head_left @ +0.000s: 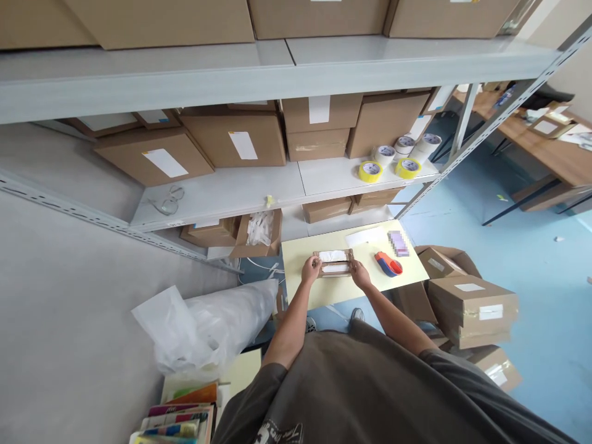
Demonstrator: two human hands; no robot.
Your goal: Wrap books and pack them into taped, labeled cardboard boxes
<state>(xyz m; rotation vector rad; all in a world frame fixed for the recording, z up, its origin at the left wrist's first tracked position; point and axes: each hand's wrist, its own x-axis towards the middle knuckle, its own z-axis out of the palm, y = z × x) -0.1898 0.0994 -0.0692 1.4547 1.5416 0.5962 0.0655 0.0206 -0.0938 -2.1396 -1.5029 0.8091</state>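
A small cardboard box (337,267) lies on the pale yellow table (300,296), with white material showing in it and a white strip along its near part. My left hand (311,269) is closed on the box's left end, and my right hand (359,274) grips the right end. The fingertips are small in view and partly hidden by the box edges. To the right of my right hand rests a red and blue tape dispenser (388,264). Farther back on the table are a white sheet (365,236) and a blurred-out purple rectangular item (398,243).
A metal shelf (259,188) with cardboard boxes, tape rolls (370,171) and glasses (170,200) stands ahead. Cartons (472,308) are stacked at right on the floor. A large plastic bag (217,320) bulges at left, near books (178,419). A wooden desk (546,142) stands far right.
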